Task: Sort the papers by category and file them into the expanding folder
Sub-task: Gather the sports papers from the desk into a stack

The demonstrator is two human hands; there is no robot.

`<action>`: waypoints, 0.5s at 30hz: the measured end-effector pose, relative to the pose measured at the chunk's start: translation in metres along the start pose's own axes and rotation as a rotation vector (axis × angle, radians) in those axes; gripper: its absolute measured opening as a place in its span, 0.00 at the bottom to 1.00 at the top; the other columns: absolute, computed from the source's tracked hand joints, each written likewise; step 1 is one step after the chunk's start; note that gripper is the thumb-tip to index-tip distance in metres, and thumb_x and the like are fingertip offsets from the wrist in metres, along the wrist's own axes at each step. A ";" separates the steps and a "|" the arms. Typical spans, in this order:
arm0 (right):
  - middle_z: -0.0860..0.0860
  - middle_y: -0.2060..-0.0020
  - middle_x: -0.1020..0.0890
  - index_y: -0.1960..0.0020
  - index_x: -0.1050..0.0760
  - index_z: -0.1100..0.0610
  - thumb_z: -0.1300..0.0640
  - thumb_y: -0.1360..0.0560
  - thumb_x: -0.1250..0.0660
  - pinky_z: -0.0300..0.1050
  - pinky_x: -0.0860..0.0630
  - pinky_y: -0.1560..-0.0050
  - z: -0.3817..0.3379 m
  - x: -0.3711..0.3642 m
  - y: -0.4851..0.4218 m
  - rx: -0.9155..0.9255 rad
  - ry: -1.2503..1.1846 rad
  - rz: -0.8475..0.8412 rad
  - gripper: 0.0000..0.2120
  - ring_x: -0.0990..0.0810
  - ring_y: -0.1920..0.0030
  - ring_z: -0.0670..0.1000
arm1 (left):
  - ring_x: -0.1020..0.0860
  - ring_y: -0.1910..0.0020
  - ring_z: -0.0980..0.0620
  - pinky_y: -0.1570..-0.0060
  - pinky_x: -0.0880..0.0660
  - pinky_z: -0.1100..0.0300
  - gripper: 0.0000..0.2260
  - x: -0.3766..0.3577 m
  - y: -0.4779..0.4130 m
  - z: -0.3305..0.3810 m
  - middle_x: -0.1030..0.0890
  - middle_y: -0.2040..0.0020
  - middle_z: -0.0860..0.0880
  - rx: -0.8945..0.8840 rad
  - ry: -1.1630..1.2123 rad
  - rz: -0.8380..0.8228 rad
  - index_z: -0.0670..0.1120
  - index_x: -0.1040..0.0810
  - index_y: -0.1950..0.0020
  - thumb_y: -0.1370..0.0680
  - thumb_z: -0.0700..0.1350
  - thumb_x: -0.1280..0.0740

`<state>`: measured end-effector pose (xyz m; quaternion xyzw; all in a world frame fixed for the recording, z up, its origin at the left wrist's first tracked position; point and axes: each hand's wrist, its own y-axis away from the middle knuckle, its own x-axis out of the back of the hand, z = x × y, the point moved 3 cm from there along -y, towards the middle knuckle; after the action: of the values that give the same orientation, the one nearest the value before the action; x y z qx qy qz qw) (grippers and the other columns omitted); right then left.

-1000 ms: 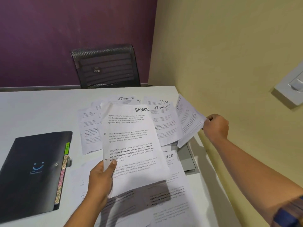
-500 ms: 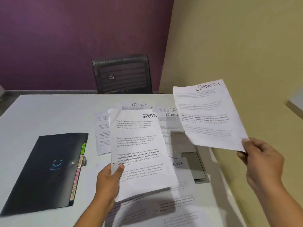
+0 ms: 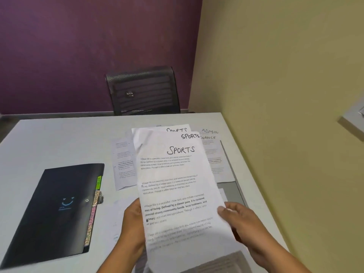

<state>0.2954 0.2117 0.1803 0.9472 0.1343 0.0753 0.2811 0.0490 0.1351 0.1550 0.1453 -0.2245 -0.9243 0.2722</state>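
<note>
Head view: sorting looks partly done and filing not yet begun. Three sheets headed SPORTS (image 3: 177,184) are gathered in a fanned stack above the worktop (image 3: 49,138), with the left grip (image 3: 134,219) pinching the stack's left edge and the right grip (image 3: 242,221) clasping its right edge. Loose papers (image 3: 214,156) marked ADMIN and FINANCE lie unsorted beyond. The black folder (image 3: 59,209) lies closed at the left, coloured tabs showing along its edge; its contents are hidden.
</note>
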 end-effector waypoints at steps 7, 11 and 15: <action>0.58 0.50 0.13 0.41 0.19 0.61 0.67 0.23 0.33 0.46 0.19 0.62 -0.027 -0.014 -0.022 0.091 -0.043 -0.122 0.11 0.13 0.52 0.59 | 0.16 0.51 0.41 0.49 0.21 0.44 0.09 -0.004 0.009 0.007 0.13 0.52 0.43 0.020 -0.013 -0.058 0.46 0.17 0.49 0.19 0.47 0.36; 0.58 0.53 0.12 0.41 0.20 0.58 0.71 0.23 0.35 0.38 0.34 0.76 -0.028 -0.018 -0.027 0.125 0.098 -0.141 0.14 0.19 0.67 0.56 | 0.16 0.47 0.44 0.44 0.23 0.47 0.14 -0.001 0.007 0.014 0.14 0.46 0.45 0.049 0.237 -0.143 0.49 0.20 0.42 0.19 0.53 0.41; 0.55 0.52 0.12 0.42 0.19 0.57 0.72 0.25 0.33 0.51 0.18 0.59 -0.027 -0.025 -0.032 0.170 0.160 -0.173 0.16 0.13 0.55 0.59 | 0.16 0.48 0.44 0.54 0.18 0.52 0.13 0.008 0.000 0.013 0.14 0.47 0.44 -0.107 -0.008 -0.136 0.43 0.19 0.41 0.26 0.38 0.29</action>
<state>0.2591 0.2439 0.1840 0.9435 0.2435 0.1143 0.1936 0.0372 0.1347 0.1650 0.1420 -0.1656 -0.9519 0.2151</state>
